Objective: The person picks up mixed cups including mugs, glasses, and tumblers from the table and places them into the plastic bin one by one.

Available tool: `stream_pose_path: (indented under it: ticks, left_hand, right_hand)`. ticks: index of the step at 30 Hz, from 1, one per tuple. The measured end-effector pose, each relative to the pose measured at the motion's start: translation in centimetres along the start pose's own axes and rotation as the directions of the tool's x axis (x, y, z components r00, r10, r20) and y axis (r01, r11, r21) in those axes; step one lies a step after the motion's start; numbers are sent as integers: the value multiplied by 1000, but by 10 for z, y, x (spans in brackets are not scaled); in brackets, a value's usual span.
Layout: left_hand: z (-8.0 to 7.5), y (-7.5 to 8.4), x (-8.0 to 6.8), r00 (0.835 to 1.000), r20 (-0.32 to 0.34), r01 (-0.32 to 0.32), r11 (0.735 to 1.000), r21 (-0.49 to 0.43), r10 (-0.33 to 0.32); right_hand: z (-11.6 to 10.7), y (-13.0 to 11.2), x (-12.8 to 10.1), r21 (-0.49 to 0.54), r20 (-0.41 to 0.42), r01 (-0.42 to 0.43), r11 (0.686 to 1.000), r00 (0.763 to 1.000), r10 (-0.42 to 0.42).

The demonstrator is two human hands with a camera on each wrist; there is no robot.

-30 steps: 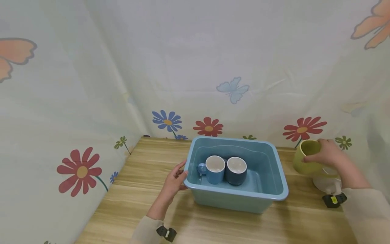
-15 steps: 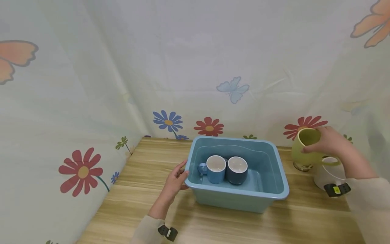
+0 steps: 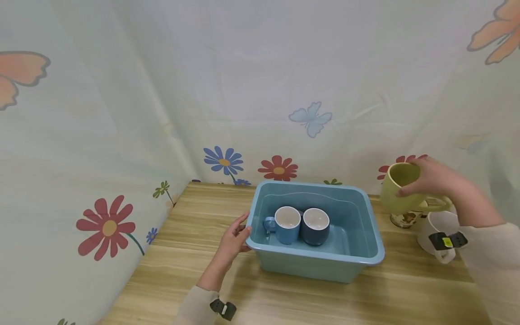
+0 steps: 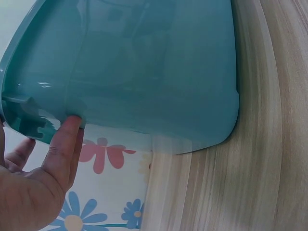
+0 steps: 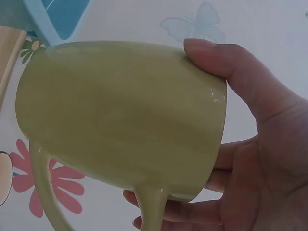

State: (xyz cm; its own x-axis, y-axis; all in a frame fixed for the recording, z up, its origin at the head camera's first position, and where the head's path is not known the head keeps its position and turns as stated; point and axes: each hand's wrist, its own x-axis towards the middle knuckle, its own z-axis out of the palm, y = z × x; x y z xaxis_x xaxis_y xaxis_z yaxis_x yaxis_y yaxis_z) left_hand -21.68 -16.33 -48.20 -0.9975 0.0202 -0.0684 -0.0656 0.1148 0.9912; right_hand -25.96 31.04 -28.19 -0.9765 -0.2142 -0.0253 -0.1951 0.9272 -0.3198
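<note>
My right hand [image 3: 434, 183] grips a yellow-green mug [image 3: 399, 188] by its body, lifted above the table's right side, just right of the bin. In the right wrist view the thumb and fingers [image 5: 231, 72] wrap the mug [image 5: 120, 115], its handle pointing down. A light blue plastic bin [image 3: 365, 234] stands mid-table with a light blue mug [image 3: 286, 225] and a dark blue mug [image 3: 315, 225] upright inside. My left hand [image 3: 234, 239] rests with straight fingers against the bin's left wall; its thumb [image 4: 65, 144] touches under the rim of the bin [image 4: 154, 72].
A white mug [image 3: 436, 228] and a small patterned cup [image 3: 404, 219] stand on the wooden table [image 3: 195, 253] under my right hand. A flowered curtain [image 3: 122, 113] closes off the back and left sides.
My right hand has lifted the yellow-green mug up and slightly left, off the white mug, uncovering the patterned cup. The left hand and bin have stayed put.
</note>
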Motion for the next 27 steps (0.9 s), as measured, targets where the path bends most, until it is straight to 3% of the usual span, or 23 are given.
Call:
stream_pose_path:
  ticks: [12,27]
  left_hand:
    - [-1,0,-1,1000,2,-13,1000,-3,13]
    - [-1,0,0,1000,6,-9,1000,-8,9]
  right_hand:
    - [-10,-29,10,-39,28,73,997,997,-72]
    - [3,-68,20,-6,60,162,987,985,-161]
